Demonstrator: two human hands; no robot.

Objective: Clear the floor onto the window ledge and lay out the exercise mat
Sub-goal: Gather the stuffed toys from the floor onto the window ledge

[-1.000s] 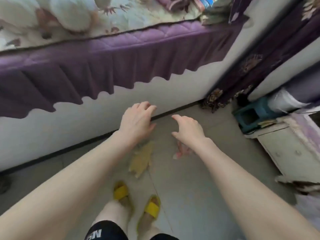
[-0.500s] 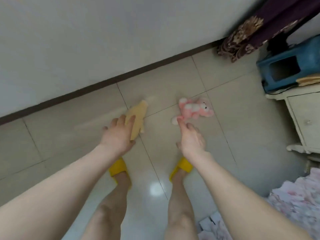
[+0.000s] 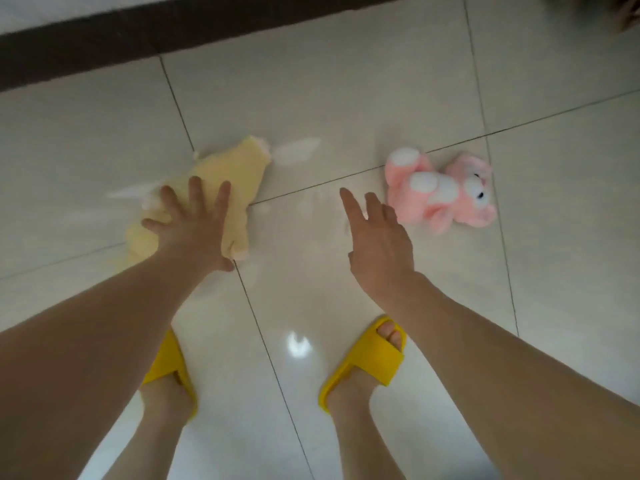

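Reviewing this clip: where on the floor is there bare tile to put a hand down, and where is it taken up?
Bare tile lies between the yellow plush toy and the pink plush toy, between both toys and the dark baseboard, and between the two yellow slippers. It is taken up under the spread left hand, which overlaps the yellow toy, and beside the open right hand near the pink one.

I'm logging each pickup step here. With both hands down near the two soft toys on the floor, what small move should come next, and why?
Probably close the left hand on the yellow soft toy: its spread fingers already lie over it, open, with no grip yet. The right hand is open too, just short of the pink plush, and needs a little more reach.
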